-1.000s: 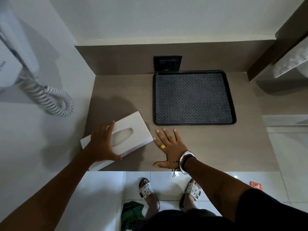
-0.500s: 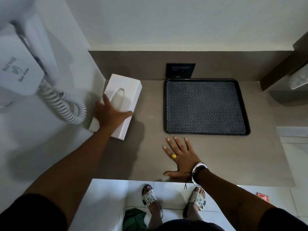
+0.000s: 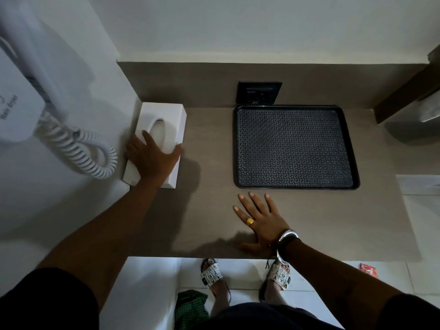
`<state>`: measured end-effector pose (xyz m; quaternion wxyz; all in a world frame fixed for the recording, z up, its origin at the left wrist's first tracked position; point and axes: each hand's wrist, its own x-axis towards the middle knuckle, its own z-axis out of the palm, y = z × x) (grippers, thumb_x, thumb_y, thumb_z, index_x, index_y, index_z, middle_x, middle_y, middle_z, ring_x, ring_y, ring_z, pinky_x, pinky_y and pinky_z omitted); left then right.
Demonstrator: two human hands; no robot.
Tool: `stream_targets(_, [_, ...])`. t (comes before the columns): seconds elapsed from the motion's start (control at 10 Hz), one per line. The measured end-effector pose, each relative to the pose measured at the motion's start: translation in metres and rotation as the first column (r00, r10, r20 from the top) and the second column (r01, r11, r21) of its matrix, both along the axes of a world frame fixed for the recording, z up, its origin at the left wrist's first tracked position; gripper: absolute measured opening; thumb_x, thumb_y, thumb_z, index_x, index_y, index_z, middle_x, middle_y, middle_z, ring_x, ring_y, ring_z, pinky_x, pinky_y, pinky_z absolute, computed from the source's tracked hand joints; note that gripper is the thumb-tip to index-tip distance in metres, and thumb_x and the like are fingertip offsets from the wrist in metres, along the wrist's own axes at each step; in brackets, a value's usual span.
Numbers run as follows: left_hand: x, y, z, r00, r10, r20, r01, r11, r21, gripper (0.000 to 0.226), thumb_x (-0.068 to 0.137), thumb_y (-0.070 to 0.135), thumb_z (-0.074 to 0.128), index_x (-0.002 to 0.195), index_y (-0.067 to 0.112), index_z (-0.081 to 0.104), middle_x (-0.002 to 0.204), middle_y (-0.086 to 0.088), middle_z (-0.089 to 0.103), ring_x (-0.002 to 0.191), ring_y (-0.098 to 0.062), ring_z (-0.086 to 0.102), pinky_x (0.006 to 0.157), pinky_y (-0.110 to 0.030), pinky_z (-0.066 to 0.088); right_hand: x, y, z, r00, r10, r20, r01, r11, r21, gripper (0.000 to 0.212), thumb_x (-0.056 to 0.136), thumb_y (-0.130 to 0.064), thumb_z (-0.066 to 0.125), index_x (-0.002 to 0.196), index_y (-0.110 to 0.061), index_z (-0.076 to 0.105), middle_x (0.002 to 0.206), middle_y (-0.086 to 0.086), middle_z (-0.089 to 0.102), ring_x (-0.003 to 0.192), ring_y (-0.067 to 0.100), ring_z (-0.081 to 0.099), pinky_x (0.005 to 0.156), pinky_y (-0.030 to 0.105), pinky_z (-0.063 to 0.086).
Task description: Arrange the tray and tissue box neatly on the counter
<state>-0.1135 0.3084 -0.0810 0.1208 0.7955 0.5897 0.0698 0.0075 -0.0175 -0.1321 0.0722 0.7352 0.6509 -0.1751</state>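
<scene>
A white tissue box with an oval slot lies along the left wall at the back of the brown counter. My left hand rests over its near half, fingers and thumb gripping its sides. A black tray with a patterned mat sits flat at the back, square to the back wall, a gap between it and the box. My right hand lies flat on the counter just in front of the tray, fingers spread, holding nothing.
A white wall hair dryer with a coiled cord hangs on the left wall beside the box. A black socket sits in the back panel above the tray. The counter's front edge is near my wrist; floor and sandalled feet show below.
My left hand has slid the tissue box from the counter's front left to the back, turning it parallel with the left wall. The right hand and tray stayed put.
</scene>
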Motion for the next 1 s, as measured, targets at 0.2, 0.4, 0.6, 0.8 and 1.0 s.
stream_targets(0.2, [-0.023,-0.015,-0.010,0.928,-0.331,-0.172,0.356,0.924,0.138,0.105,0.075,0.084,0.027,0.154,0.016,0.017,0.163,-0.018,0.012,0.150,-0.037,0.012,0.120,-0.056,0.009,0.000,0.000,0.003,1.000,-0.011,-0.028,0.012,1.000,0.021,0.097,0.076,-0.083,0.038,0.153,-0.024,0.026,0.161,0.012,0.023,0.145,0.041,0.025,0.111,0.069,0.018])
stream_targets(0.4, [-0.013,-0.006,-0.009,0.951,-0.267,-0.159,0.287,0.951,0.120,0.106,0.075,0.085,0.024,0.154,0.015,0.012,0.163,-0.018,0.009,0.151,-0.035,0.009,0.121,-0.055,0.009,-0.001,0.000,0.001,0.999,-0.017,-0.046,0.018,0.999,0.029,0.096,0.076,-0.083,0.039,0.152,-0.025,0.027,0.162,0.011,0.022,0.146,0.039,0.023,0.112,0.068,0.018])
stream_targets(0.6, [-0.006,0.007,-0.007,0.960,-0.246,-0.132,0.261,0.959,0.108,0.109,0.075,0.086,0.020,0.155,0.013,0.007,0.163,-0.018,0.007,0.151,-0.036,0.008,0.121,-0.054,0.009,0.001,0.000,-0.002,0.999,-0.012,-0.037,0.012,1.000,0.014,0.097,0.076,-0.082,0.040,0.153,-0.025,0.026,0.162,0.012,0.022,0.145,0.040,0.024,0.111,0.069,0.017])
stream_targets(0.8, [-0.006,0.011,-0.011,0.961,-0.244,-0.127,0.257,0.961,0.103,0.108,0.075,0.087,0.020,0.154,0.015,0.007,0.163,-0.017,0.009,0.151,-0.035,0.010,0.120,-0.052,0.009,0.000,0.000,-0.001,1.000,0.006,-0.003,-0.006,1.000,-0.002,0.097,0.077,-0.083,0.038,0.153,-0.024,0.026,0.161,0.013,0.022,0.145,0.041,0.025,0.111,0.069,0.020])
stream_targets(1.0, [-0.006,0.000,-0.006,0.940,-0.320,-0.120,0.338,0.923,0.182,0.104,0.082,0.080,0.025,0.154,0.007,0.009,0.162,-0.023,0.010,0.151,-0.037,0.011,0.121,-0.055,0.014,-0.005,-0.005,-0.003,0.997,-0.044,-0.061,0.047,0.998,0.047,0.092,0.082,-0.083,0.031,0.155,-0.028,0.020,0.164,0.007,0.013,0.150,0.033,0.010,0.116,0.063,0.005])
